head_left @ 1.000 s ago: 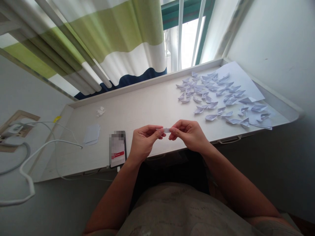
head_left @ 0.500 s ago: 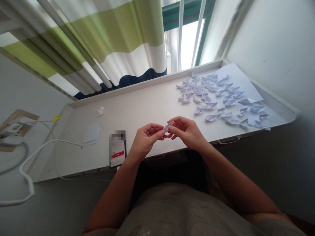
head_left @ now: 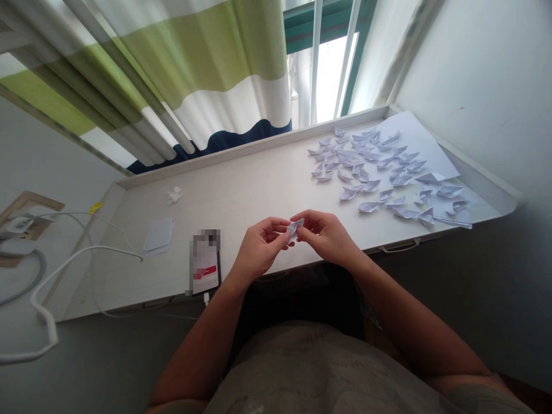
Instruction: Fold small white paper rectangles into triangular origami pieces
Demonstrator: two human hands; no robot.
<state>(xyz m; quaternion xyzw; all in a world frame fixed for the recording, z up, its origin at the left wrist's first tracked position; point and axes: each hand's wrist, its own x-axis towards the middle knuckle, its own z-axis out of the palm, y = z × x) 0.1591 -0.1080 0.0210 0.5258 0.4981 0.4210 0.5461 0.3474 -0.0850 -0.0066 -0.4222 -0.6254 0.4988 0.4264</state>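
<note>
A small white folded paper boat (head_left: 294,229) is pinched between my two hands, just above the front edge of the white desk (head_left: 233,190). My left hand (head_left: 261,246) grips its left side with thumb and fingers. On its right side, the thumb and fingers of my right hand (head_left: 328,234) press the paper. Parts of the boat are hidden by my fingertips. To the right lie many similar paper boats (head_left: 366,155), spread over the desk and partly over a large white sheet (head_left: 425,138).
A phone (head_left: 206,263) with a cable plugged in lies left of my hands. Beyond it are a small stack of paper (head_left: 158,236) and a crumpled tissue (head_left: 175,195). White cables (head_left: 86,253) run from a wall socket (head_left: 26,224). Curtains and a barred window stand behind the desk.
The paper boat has turned between my fingers and shows a wider, more opened shape. My right fingers have shifted slightly on it. Everything on the desk stays in place.
</note>
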